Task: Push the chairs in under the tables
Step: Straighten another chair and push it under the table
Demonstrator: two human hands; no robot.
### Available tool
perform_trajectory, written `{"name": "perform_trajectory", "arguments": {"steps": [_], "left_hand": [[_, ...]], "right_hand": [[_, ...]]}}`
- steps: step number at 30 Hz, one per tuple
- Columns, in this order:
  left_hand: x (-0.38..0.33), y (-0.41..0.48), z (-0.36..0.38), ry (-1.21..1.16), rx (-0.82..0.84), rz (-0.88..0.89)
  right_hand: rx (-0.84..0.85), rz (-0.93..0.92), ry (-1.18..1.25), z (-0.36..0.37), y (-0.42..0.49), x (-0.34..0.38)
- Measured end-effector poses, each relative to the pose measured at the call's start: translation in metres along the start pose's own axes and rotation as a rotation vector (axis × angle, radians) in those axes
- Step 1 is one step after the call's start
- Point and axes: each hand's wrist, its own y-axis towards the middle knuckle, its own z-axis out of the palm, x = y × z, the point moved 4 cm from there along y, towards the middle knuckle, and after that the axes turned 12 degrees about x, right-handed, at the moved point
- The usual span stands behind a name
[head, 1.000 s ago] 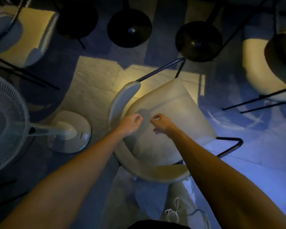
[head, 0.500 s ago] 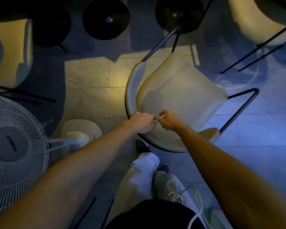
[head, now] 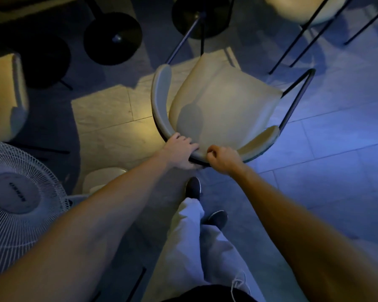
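While a white fan [head: 15, 192] stands at the far left, the backrest rim of the pale chair [head: 218, 101] is gripped by the left hand [head: 179, 152], fingers [head: 189, 144] wrapped over it. The chair is placed on the tiled floor [head: 336, 149], its seat turned toward the black table bases [head: 112, 38], and the same rim is clasped by the curled right hand [head: 223, 159].

The chair [head: 223, 105] is smooth matt cream upholstery on thin dark metal legs [head: 298, 99]; the floor [head: 336, 171] is matt stone-look tile.
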Motion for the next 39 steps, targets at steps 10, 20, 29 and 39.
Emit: {"name": "perform_trajectory", "arguments": {"steps": [10, 20, 29, 39], "left_hand": [[0.003, 0.01, -0.005, 0.147, 0.061, -0.186], [0.005, 0.02, -0.016, 0.203, 0.115, -0.127], [0.02, 0.056, -0.074, 0.19, 0.082, -0.072], [0.055, 0.11, -0.112, 0.076, 0.091, -0.162]], "right_hand": [[-0.158, 0.005, -0.448, 0.022, -0.009, -0.003], [-0.124, -0.038, -0.538, 0.007, 0.014, -0.005], [-0.157, -0.004, -0.624, -0.063, 0.053, -0.017], [-0.128, -0.092, -0.73, -0.134, 0.114, -0.023]]}}
